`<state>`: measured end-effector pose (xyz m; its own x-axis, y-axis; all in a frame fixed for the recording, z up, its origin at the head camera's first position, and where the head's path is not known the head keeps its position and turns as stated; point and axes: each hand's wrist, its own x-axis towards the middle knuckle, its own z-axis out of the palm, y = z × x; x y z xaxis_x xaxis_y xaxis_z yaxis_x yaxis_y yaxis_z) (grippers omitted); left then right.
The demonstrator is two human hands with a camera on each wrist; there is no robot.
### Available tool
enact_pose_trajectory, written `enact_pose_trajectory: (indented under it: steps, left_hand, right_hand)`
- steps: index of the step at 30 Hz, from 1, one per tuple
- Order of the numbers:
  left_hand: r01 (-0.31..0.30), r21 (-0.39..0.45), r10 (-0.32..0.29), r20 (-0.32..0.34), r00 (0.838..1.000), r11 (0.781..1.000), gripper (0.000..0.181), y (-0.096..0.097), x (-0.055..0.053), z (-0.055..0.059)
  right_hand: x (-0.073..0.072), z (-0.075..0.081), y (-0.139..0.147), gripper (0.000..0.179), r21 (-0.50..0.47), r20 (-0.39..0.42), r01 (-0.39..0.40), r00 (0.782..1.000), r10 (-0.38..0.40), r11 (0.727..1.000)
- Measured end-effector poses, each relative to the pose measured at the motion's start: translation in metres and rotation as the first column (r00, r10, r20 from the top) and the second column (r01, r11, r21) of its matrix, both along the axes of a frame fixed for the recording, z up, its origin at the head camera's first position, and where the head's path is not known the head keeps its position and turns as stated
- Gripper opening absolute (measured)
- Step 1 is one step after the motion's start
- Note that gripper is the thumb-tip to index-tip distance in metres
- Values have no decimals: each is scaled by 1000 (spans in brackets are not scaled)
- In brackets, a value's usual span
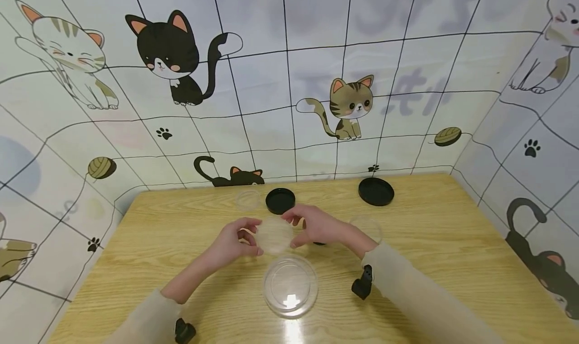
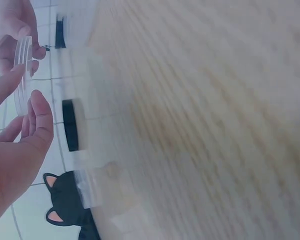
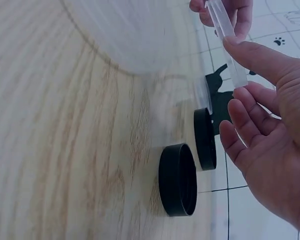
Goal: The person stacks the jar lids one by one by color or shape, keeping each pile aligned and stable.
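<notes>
A clear round lid is held up off the table between both hands. My left hand pinches its left edge, thumb on the near side and fingers on the far side. The right hand grips the opposite edge, fingers at the far rim and thumb nearer me. Seen edge-on in the left wrist view, the lid is a thin ridged disc. A larger clear round dish or lid lies on the table just in front of the hands, reflecting light.
Behind the hands lie a black round lid and a small clear one. Another black lid is at the back right. A clear round piece lies behind the right forearm, and a small black lid shows in the right wrist view.
</notes>
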<state>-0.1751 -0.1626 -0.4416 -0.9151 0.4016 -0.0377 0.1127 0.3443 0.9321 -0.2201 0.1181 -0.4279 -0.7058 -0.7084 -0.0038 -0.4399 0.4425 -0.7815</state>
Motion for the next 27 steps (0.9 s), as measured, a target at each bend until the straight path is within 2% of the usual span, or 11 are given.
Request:
enact_pose_trajectory:
  steps: [7, 14, 21, 27]
  left_hand:
    - [37, 28, -37, 2, 999, 999, 68, 3, 25, 11]
    - [51, 5, -51, 23, 998, 999, 68, 6, 51, 10]
    - [65, -2, -65, -24, 998, 998, 65, 7, 65, 7]
    - [92, -15, -93, -49, 995, 996, 64, 11, 73, 0]
  right_hand:
    - [26, 2, 5, 62, -65, 20, 20, 1000, -19, 998]
    - [52, -6, 8, 62, -116, 71, 30, 997, -22, 993]
    - [71, -14, 10, 59, -164, 73, 53, 996, -42, 985]
    - [81, -17, 10, 59, -97, 58, 69, 996, -64, 993]
